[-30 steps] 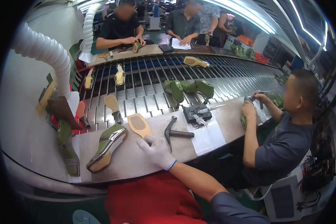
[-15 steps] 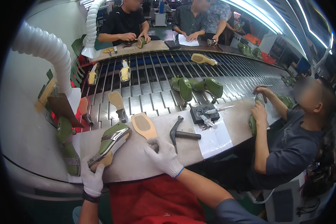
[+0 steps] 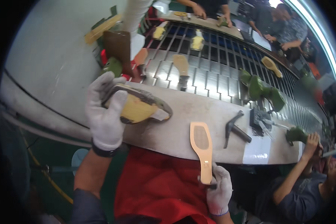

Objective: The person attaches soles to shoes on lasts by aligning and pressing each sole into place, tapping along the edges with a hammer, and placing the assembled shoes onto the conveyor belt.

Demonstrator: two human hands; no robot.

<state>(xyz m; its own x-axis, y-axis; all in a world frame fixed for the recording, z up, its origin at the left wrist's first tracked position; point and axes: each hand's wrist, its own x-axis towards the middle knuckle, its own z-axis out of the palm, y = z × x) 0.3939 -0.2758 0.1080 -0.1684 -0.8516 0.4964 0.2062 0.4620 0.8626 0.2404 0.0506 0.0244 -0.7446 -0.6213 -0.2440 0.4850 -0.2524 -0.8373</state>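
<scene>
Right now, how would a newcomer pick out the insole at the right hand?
Start at the pale bench, beyond the red apron. Left of the hammer, the tan insole crosses the bench's front edge, wide end up. Its narrow end in the right hand sets it apart from the similar sole on the conveyor.

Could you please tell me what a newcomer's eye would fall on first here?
Probably the shoe with its yellow underside showing, in the gloved left hand over the bench's left part. Next might come the tan sole, its narrow end at the gloved right hand, and the bright red cloth between the forearms.
</scene>
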